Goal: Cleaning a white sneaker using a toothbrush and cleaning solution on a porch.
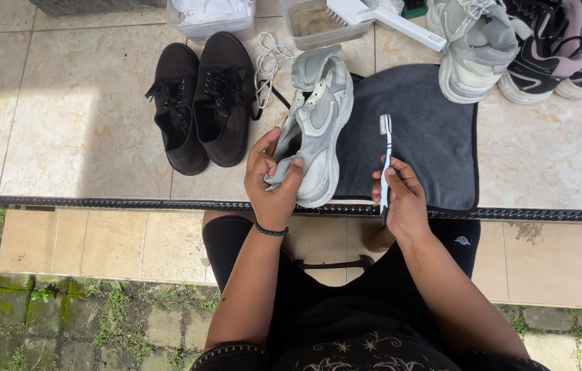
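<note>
My left hand [272,180] grips the heel end of a grey-white sneaker [318,120], which has no laces and lies tilted over the edge of a dark grey mat [428,137]. My right hand [402,199] holds a toothbrush [386,154] with a blue and white handle upright, bristles at the top, just right of the sneaker. A loose white lace [268,63] lies on the tiles beyond the shoe.
A pair of black lace-up shoes [202,103] stands to the left. Clear tubs [212,17] and a tub with a white scrub brush [380,15] sit at the back. More sneakers [511,48] are at the back right. A metal floor strip [98,203] runs across.
</note>
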